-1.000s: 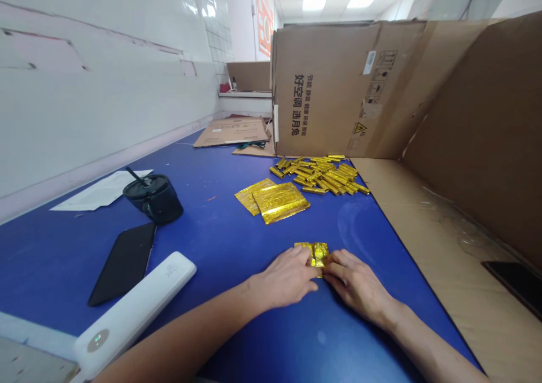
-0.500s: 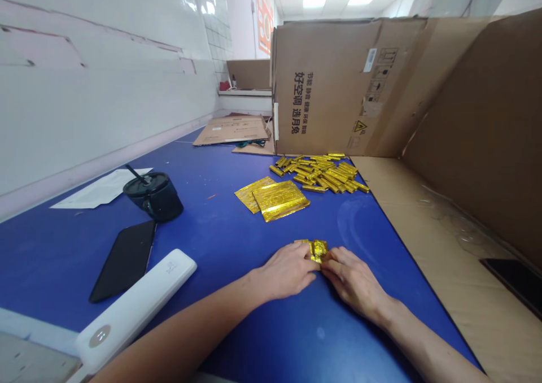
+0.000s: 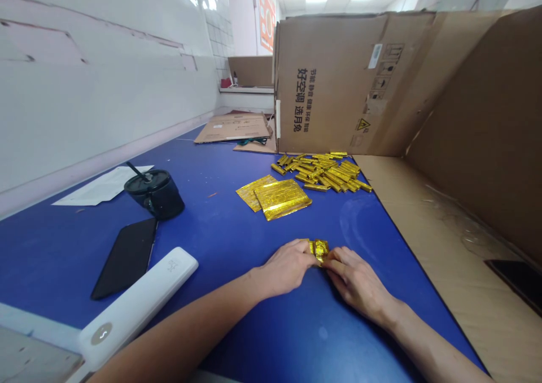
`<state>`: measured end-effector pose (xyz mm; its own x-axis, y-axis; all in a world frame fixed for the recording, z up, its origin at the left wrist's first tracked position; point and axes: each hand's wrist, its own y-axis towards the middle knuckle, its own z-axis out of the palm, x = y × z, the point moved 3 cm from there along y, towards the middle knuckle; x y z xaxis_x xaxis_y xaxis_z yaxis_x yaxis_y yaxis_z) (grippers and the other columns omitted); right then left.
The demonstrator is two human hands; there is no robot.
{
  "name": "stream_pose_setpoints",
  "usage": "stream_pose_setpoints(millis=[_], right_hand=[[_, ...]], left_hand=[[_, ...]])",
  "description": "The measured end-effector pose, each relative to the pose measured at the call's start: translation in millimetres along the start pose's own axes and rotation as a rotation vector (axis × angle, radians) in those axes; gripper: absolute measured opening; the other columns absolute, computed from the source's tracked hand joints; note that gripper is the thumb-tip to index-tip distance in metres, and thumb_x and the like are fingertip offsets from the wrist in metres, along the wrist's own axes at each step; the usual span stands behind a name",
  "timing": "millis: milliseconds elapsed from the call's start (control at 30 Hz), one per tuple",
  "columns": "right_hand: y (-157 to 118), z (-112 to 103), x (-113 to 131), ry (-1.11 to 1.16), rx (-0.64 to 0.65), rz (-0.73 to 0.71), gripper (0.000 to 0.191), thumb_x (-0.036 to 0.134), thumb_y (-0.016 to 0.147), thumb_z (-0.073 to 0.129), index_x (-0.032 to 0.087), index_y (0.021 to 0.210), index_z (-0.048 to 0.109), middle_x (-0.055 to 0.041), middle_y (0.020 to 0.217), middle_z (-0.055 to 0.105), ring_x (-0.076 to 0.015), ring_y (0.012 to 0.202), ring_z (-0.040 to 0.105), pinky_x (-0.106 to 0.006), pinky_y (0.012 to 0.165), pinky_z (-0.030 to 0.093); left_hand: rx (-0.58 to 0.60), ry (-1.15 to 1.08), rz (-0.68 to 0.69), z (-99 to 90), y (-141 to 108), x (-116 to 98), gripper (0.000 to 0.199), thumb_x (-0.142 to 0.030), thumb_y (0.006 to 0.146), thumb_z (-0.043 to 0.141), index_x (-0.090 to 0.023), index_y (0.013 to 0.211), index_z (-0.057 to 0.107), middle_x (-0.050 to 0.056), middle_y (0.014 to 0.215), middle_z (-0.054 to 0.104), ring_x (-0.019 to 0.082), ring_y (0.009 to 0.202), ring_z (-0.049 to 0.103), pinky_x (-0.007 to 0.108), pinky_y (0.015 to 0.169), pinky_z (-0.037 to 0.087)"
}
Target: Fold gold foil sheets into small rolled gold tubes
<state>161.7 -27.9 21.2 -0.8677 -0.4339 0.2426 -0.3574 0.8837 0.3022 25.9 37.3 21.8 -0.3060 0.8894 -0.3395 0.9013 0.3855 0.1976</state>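
Two grips, left hand (image 3: 285,267) and right hand (image 3: 358,278), clamp a small gold-foil piece (image 3: 322,248) on the smooth blue worktop (image 3: 212,230); a brown cardboard box (image 3: 334,89) stands at twelve o'clock, a glossy white wall (image 3: 127,100) at ten.

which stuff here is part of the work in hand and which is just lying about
Part of the work:
- gold foil piece under the fingers of both hands
- flat gold sheets, probably
- pile of gold rolls, probably

Just lying about:
- dark mug with straw
- black phone
- white device
- paper
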Motion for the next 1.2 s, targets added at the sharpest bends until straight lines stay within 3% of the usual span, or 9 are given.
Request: stream_pose_setpoints(millis=[100, 300, 500, 700, 900, 1033, 1200], right_hand=[[0.7, 1.3, -1.0, 0.050, -0.062, -0.016, 0.022, 0.015, 0.085, 0.035, 0.019, 0.090, 0.056, -0.0054, 0.076, 0.054, -0.0165, 0.071, 0.048, -0.029, 0.064, 0.039], [0.8, 2.2, -1.3, 0.063, -0.071, -0.013, 0.022, 0.017, 0.087, 0.034, 0.019, 0.090, 0.055, -0.0055, 0.076, 0.055, -0.0165, 0.070, 0.049, -0.030, 0.065, 0.040], [-0.4, 1.9, 1.5, 0.016, -0.049, -0.020, 0.026, 0.022, 0.087, 0.034, 0.020, 0.085, 0.059, -0.0065, 0.076, 0.056, -0.0165, 0.071, 0.049, -0.030, 0.064, 0.040], [0.8, 2.3, 3.8, -0.051, -0.020, -0.016, 0.025, 0.018, 0.085, 0.037, 0.019, 0.078, 0.060, -0.0065, 0.076, 0.055, -0.0168, 0.072, 0.047, -0.029, 0.064, 0.038], [3.9, -1.8, -2.9, -0.024, -0.065, -0.012, 0.027, 0.008, 0.082, 0.034, 0.019, 0.082, 0.059, -0.0060, 0.079, 0.059, -0.0173, 0.079, 0.051, -0.034, 0.077, 0.038], [3.5, -1.8, -7.9, 0.004, -0.075, -0.048, 0.029, 0.006, 0.080, 0.035, 0.021, 0.085, 0.060, -0.0047, 0.084, 0.061, -0.0158, 0.082, 0.054, -0.038, 0.088, 0.034], [1.3, 0.6, -15.2, 0.012, -0.069, -0.055, 0.032, 0.005, 0.077, 0.037, 0.023, 0.089, 0.061, -0.0038, 0.091, 0.063, -0.0155, 0.088, 0.056, -0.040, 0.091, 0.033]], left_hand=[[-0.002, -0.055, -0.027, -1.0, -0.2, 1.3, 0.025, -0.013, 0.084, 0.038, -0.024, 0.099, 0.054, 0.003, 0.097, 0.053, 0.016, 0.095, 0.047, 0.029, 0.083, 0.037], [-0.025, -0.066, -0.084, -6.7, -3.5, 1.3, 0.020, -0.017, 0.074, 0.055, -0.017, 0.093, 0.048, 0.003, 0.095, 0.053, 0.017, 0.092, 0.049, 0.028, 0.078, 0.040], [0.002, 0.039, 0.010, -5.1, -5.1, -2.2, 0.013, -0.015, 0.082, 0.042, -0.017, 0.090, 0.053, 0.004, 0.095, 0.055, 0.017, 0.096, 0.048, 0.031, 0.086, 0.037], [0.004, 0.179, 0.017, 1.5, -4.8, -5.4, 0.017, -0.018, 0.085, 0.038, -0.015, 0.083, 0.055, 0.005, 0.085, 0.055, 0.017, 0.084, 0.052, 0.030, 0.078, 0.042], [-0.033, 0.036, -0.024, 0.8, -5.9, -17.7, 0.021, -0.016, 0.086, 0.033, -0.016, 0.083, 0.054, 0.003, 0.082, 0.056, 0.015, 0.082, 0.053, 0.026, 0.077, 0.042], [-0.062, 0.045, -0.071, -4.4, -7.3, -19.5, 0.024, -0.011, 0.083, 0.036, -0.019, 0.102, 0.049, 0.004, 0.101, 0.052, 0.014, 0.088, 0.051, 0.026, 0.076, 0.041], [-0.038, 0.226, 0.019, -5.8, -2.8, -12.0, 0.031, -0.023, 0.081, 0.049, -0.021, 0.112, 0.045, 0.005, 0.123, 0.043, 0.021, 0.113, 0.035, 0.036, 0.090, 0.030]])
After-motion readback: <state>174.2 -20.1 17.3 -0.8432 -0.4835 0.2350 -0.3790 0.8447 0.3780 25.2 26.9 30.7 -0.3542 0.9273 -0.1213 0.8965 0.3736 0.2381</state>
